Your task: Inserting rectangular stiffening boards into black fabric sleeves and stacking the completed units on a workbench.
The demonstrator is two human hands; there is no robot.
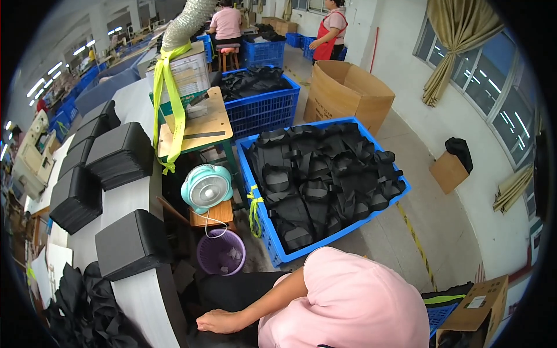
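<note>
My right hand (220, 321) rests low over my dark-clad lap, beside the edge of the pale work table (139, 298). Its fingers are curled closed, and whatever they may hold is hidden. My forearm comes out of a pink sleeve (342, 290). My left hand is out of sight. Nearest on the table is a neat stack of black fabric pieces (130, 243), with several more black stacks (119, 153) behind it. Loose black fabric (93, 304) lies in a heap at the lower left.
A blue crate (267, 235) of black strapped items (325, 180) stands ahead. A purple bin (200, 255) and a turquoise fan (208, 188) on a stool are beside the table. Farther off are another blue crate (261, 107), a large carton (348, 90) and two people (331, 37).
</note>
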